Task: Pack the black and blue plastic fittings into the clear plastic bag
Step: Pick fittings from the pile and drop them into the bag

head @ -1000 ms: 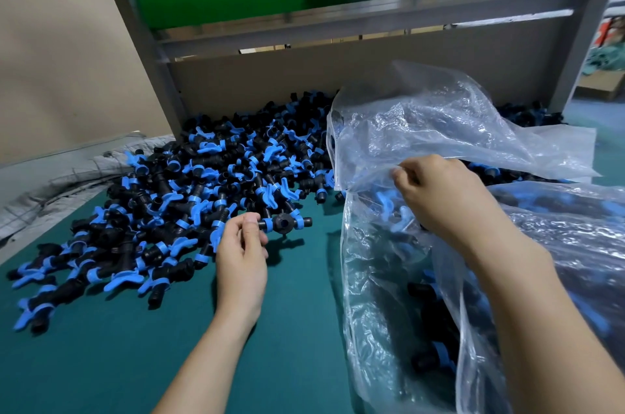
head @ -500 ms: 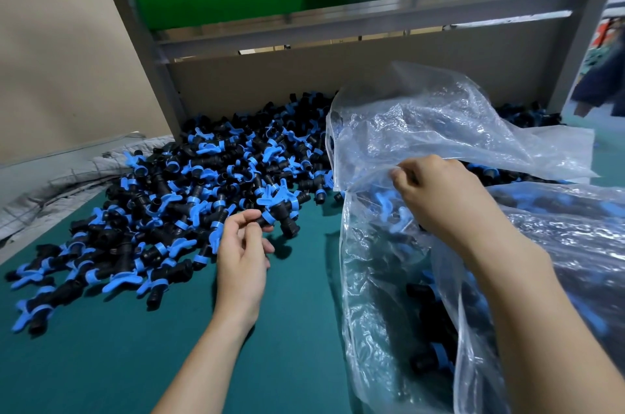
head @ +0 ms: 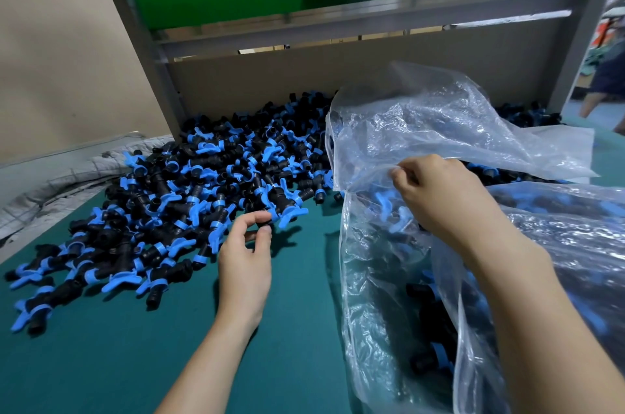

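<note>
Pinched between thumb and forefinger of the left hand (head: 245, 258): one black and blue fitting (head: 285, 210), at the near edge of the pile of fittings (head: 216, 177) heaped toward the counter's (head: 101, 363) far left. Gripped in the right hand (head: 439, 200): rim of the clear plastic bag (head: 422, 129) on the counter's right side, more fittings inside.

A factory packing bench: heaped fittings (head: 216, 183), metal frame (head: 355, 24).

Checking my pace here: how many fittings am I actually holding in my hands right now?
1. The left hand pinches one fitting at the near edge of the pile; the right hand grips only the clear plastic bag by its rim. Another could be hidden behind the fingers.
</note>
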A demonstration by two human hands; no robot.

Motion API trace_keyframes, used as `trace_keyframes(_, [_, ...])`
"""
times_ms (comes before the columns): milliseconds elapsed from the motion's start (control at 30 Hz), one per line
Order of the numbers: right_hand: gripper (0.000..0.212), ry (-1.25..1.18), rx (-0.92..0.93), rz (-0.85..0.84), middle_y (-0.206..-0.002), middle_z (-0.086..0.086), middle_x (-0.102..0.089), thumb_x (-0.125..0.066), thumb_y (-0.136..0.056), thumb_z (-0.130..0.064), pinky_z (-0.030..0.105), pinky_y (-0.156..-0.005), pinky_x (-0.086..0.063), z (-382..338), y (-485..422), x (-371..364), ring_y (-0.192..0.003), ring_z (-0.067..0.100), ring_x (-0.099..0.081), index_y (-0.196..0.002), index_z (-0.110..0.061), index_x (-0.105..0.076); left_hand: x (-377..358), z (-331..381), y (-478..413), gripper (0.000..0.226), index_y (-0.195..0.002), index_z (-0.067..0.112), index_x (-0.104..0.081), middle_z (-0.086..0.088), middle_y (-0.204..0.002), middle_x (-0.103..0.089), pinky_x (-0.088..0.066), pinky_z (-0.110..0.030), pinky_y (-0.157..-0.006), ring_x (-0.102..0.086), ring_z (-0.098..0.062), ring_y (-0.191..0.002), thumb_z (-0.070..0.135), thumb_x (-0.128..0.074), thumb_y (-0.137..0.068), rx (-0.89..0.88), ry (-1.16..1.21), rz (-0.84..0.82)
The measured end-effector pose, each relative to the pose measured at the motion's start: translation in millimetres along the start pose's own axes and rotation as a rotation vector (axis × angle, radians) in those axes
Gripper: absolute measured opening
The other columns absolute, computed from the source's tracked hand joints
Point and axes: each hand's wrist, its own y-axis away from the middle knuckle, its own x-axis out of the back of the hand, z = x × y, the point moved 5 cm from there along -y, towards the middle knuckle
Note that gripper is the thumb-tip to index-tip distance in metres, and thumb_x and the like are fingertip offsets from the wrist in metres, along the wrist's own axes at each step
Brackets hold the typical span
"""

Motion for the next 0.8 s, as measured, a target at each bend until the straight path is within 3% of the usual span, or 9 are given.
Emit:
trace_keyframes(67, [0.037, 0.001, 0.002, 0.0, -0.067, 0.016, -0.057, -0.04, -0.102, -0.026, 0.041, -0.065, -0.049, 0, 0, 0, -0.071, 0.038, -0.057, -0.075, -0.004, -0.052, 1, 3, 1, 0.019, -0.097, 0.035, -0.062, 0.006, -0.091, -0.066, -0.048, -0.024, -0.066, -0.057, -0.006, -0.074, 0.018, -0.055, -0.099, -0.01, 0.027, 0.008])
trace_keyframes(133, [0.038, 0.002, 0.005, -0.001, -0.067, 0.015, -0.057, -0.041, -0.102, -0.027, 0.04, -0.063, -0.047, 0, 0, 0, -0.07, 0.037, -0.056, -0.074, -0.004, -0.051, 1, 4, 1, 0.012, -0.101, 0.031, -0.063, 0.007, -0.091, -0.068, -0.051, -0.033, -0.076, -0.062, -0.008, -0.084, 0.024, -0.053, -0.1, 0.002, 0.057, 0.007])
trace_keyframes(300, [0.037, -0.002, 0.013, 0.005, -0.067, 0.016, -0.057, -0.041, -0.102, -0.026, 0.04, -0.063, -0.046, 1, -1, -1, -0.07, 0.037, -0.056, -0.073, -0.004, -0.051, 1, 1, -1, 0.015, -0.096, 0.022, -0.065, 0.008, -0.072, -0.066, -0.046, -0.028, -0.07, -0.058, -0.001, -0.069, 0.024, -0.051, -0.101, 0.053, 0.09, -0.002])
trace_keyframes(600, [0.037, -0.002, 0.018, 0.011, -0.067, 0.016, -0.057, -0.041, -0.101, -0.026, 0.04, -0.063, -0.047, 1, -1, 0, -0.07, 0.038, -0.056, -0.074, -0.003, -0.052, 2, -5, -3, 0.019, -0.091, 0.025, -0.066, 0.015, -0.065, -0.065, -0.045, -0.027, -0.067, -0.058, 0.003, -0.066, 0.024, -0.05, -0.102, 0.071, 0.076, -0.015])
trace_keyframes(800, [0.037, -0.018, 0.016, 0.019, -0.068, 0.017, -0.055, -0.041, -0.101, -0.025, 0.04, -0.064, -0.046, -1, 0, 2, -0.07, 0.04, -0.055, -0.072, -0.004, -0.049, 3, 12, 3, 0.019, -0.092, 0.023, -0.066, 0.008, -0.068, -0.063, -0.046, -0.029, -0.068, -0.057, 0.001, -0.065, 0.023, -0.05, -0.102, 0.027, 0.113, -0.015])
